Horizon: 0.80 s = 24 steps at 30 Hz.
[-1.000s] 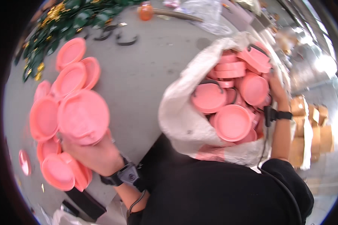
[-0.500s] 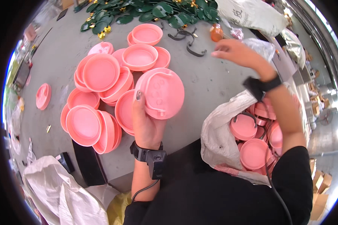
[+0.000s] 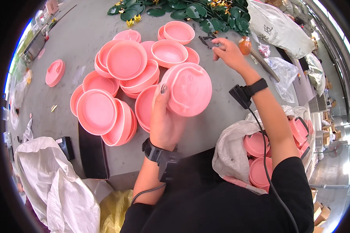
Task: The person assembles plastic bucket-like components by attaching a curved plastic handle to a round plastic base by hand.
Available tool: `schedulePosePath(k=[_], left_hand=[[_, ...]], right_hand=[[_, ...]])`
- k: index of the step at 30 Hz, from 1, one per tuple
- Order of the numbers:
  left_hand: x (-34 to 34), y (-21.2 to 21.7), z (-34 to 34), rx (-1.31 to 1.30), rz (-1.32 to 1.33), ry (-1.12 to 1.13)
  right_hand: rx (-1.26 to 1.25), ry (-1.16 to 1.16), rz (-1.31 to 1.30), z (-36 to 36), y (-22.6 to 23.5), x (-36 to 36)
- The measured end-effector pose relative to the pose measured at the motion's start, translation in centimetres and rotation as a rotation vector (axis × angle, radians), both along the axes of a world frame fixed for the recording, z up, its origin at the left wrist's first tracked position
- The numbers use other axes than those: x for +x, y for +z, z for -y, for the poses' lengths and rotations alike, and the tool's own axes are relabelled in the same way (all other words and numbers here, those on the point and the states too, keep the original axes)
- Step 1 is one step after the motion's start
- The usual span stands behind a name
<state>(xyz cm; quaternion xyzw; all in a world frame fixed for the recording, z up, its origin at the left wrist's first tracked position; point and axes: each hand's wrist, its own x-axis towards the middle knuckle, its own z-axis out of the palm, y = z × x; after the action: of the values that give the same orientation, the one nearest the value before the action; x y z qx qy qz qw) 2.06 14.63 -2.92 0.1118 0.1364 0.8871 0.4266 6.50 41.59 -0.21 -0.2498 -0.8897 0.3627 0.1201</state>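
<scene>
My left hand [image 3: 165, 124] grips a pink round lid [image 3: 191, 90] with a raised curved outline on its face, its thumb lying along the rim. Beyond it, my right hand [image 3: 232, 56] has its fingers curled at a black curved handle [image 3: 206, 40]; the fingers hide part of that handle. Left of the held lid, several shallow pink round dishes [image 3: 126, 59] lie heaped and overlapping on the grey table [image 3: 175, 136]. A single pink lid [image 3: 55, 72] lies apart at the far left.
Green discs with gold pieces [image 3: 196, 11] cover the far edge. An orange-brown round object [image 3: 245, 45] stands right of my right hand. A white sack [image 3: 233, 145] with pink parts is at the right; another white sack [image 3: 52, 186] is at the lower left, near a black flat object [image 3: 92, 153].
My right hand has come down onto the black handles, its fingers now curled. The lid in my left hand has shifted right in view, along with the whole scene.
</scene>
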Motion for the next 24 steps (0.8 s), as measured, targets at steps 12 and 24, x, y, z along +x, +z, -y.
schedulePosePath(k=[12,24], left_hand=[[-5.1,5.4,-0.1,0.036,-0.029,0.033],[-6.2,4.8,-1.3,0.009,-0.126,0.026]], right_hand=[[-0.439,0.124,-0.402,6.7,5.1,-0.2],[0.758,0.501,-0.634,12.8,4.6,-2.7]])
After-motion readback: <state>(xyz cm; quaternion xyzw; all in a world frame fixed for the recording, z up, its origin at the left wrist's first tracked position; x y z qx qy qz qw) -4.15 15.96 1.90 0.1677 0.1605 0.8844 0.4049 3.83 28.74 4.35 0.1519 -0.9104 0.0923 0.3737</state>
